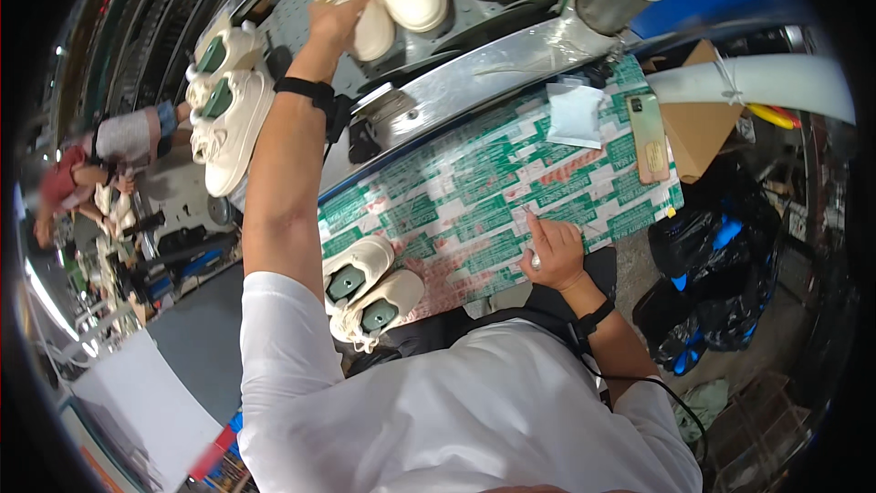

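Left hand (339, 20) is wrapped round a cream sneaker (372, 32) past the table's (474, 210) far edge, probably for control; right hand (555, 253) is half-curled over the near edge, can't tell if it's pinching anything.

The white shirt (438, 411) has short sleeves (285, 319). The left wrist strap (303, 87) is black and bears a dark box (338, 117); the right wrist strap (598, 318) is black too, near a thin black cable (672, 393). On the right hand (558, 251), a pale spot (536, 262) may be a ring.
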Available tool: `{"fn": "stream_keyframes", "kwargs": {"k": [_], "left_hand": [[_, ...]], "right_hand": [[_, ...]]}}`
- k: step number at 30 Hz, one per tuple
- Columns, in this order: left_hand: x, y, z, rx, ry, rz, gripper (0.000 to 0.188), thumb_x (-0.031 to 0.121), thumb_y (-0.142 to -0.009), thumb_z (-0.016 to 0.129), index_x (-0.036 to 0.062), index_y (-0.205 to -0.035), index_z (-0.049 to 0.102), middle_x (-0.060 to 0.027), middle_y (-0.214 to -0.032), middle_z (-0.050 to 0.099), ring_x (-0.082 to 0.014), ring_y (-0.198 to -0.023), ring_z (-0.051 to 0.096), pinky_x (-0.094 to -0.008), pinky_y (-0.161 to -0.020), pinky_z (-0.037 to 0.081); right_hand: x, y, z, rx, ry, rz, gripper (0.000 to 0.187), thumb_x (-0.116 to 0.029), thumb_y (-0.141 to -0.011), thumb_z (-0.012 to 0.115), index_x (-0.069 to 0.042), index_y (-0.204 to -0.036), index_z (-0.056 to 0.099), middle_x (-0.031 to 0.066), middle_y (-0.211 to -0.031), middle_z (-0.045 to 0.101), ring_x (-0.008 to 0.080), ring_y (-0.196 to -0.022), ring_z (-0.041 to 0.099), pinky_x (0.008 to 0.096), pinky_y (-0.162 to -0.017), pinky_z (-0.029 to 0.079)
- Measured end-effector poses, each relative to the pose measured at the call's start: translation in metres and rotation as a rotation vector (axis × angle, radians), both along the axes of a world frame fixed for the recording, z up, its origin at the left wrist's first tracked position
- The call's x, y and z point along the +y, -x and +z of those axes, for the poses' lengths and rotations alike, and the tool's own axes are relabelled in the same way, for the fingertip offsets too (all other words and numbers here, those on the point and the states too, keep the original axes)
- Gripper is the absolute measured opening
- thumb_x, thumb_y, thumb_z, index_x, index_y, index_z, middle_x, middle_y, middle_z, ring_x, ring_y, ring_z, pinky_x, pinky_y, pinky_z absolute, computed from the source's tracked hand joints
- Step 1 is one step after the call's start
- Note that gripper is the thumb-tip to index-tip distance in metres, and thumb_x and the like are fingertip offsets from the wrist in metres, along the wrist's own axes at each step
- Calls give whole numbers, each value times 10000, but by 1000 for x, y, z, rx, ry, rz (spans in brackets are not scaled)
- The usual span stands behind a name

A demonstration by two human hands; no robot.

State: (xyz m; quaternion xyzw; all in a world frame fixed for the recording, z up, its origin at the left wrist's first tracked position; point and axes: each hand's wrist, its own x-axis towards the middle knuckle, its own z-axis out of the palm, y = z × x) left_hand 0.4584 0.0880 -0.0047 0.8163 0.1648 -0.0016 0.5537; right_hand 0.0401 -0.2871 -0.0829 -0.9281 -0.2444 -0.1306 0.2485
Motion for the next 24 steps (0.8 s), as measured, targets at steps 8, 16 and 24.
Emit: {"fn": "stream_keyframes", "kwargs": {"k": [8,16,24], "left_hand": [[53,4,12,174,179,80,495,404,-881,939,51,-1187,775,-67,-1000,813,-175,-753,755,-303,-658,573],[23,176,105,-139,-78,-313,721,89,-860,943,-25,-1484,600,-115,-1275,768,-182,-1046,754,-335,-923,613],[-6,257,159,-129,-241,-350,851,141,-831,955,-62,-1542,533,-145,-1272,763,-203,-1092,744,-330,-968,594]], "right_hand": [[0,5,-2,-35,-33,-4,739,-184,-791,692,22,-1499,641,113,-1131,687,298,-960,664,457,-926,537],[-7,3,-5,-29,-57,-2,767,-171,-798,696,21,-1535,604,122,-1147,691,305,-973,665,460,-924,525],[-8,9,-2,-69,-76,12,789,-183,-802,703,28,-1552,577,122,-1113,656,316,-991,648,452,-918,518]]}}
